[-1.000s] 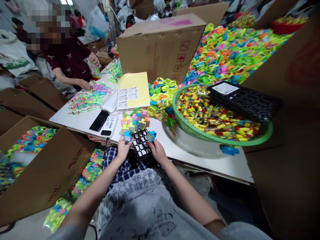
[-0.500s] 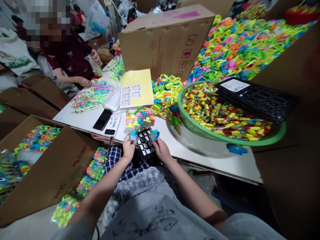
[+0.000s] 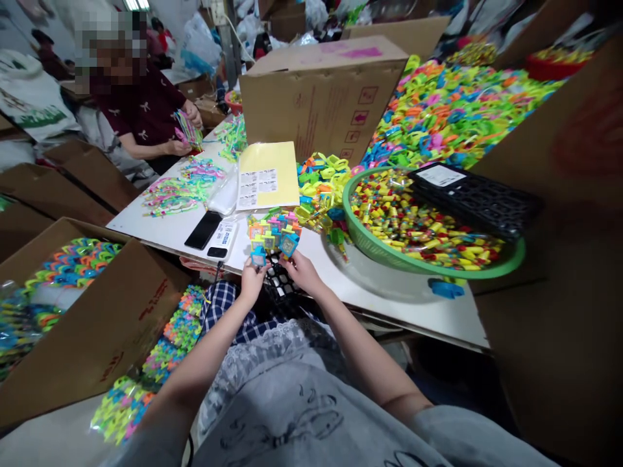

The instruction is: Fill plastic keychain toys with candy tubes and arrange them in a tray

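A black grid tray (image 3: 279, 280) rests against the near edge of the white table (image 3: 389, 292), over my lap. Several small coloured toy watches (image 3: 272, 232) stand in its far rows. My left hand (image 3: 254, 277) pinches a blue toy watch (image 3: 258, 255) at the tray's left side. My right hand (image 3: 302, 270) holds another blue toy watch (image 3: 289, 244) over the tray's right side, among the standing ones. Both hands are closed on their pieces.
A green basket (image 3: 512, 261) of small yellow and red tubes holds black trays (image 3: 474, 200). Loose coloured watch straps (image 3: 321, 178), a yellow label sheet (image 3: 269, 174), a phone (image 3: 203, 229) and cardboard boxes (image 3: 321, 97) lie around. A co-worker (image 3: 141, 110) handles coloured straps at far left.
My right hand has carried its blue watch up and left, in among the standing watches. My left hand has stayed at the tray's left side. The view shifted slightly.
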Demonstrator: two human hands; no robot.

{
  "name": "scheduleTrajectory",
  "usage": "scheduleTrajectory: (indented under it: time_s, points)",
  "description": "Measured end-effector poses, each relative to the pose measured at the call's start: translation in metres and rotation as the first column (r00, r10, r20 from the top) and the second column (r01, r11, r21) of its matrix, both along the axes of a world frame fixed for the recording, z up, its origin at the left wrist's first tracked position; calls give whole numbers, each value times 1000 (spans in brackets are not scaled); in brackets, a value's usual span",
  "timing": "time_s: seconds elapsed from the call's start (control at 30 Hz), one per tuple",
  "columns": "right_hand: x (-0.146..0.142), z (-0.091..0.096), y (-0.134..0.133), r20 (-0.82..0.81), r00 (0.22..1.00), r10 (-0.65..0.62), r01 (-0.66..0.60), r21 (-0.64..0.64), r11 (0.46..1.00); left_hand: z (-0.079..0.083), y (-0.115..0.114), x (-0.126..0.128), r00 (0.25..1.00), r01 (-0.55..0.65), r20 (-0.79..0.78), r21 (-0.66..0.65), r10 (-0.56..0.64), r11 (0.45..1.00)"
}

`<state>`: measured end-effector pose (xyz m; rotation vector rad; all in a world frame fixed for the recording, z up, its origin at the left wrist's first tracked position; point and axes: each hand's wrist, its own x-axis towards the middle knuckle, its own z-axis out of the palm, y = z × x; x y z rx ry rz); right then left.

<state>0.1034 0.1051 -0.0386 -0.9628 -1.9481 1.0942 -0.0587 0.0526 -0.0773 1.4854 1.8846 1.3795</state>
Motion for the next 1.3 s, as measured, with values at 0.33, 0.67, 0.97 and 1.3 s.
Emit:
scheduleTrajectory:
  time_s: [0.33, 0.67, 0.97, 1.3]
  points:
    - [-19, -17, 23, 6, 984, 180, -179, 126, 976, 14, 3, -15, 987, 159, 23, 1, -159, 987]
    - [-27, -26, 26, 112, 978, 175, -191, 150, 970, 4, 11, -17, 984, 164, 64, 5, -164, 986]
    - [-27, -21, 26, 163, 972, 169, -198, 185, 962, 1, 10, -15, 986, 141, 90, -9, -140, 990]
    - [-22, -13, 39, 173, 950, 259, -288, 170, 943, 2, 7, -21, 982, 184, 41, -8, -184, 983]
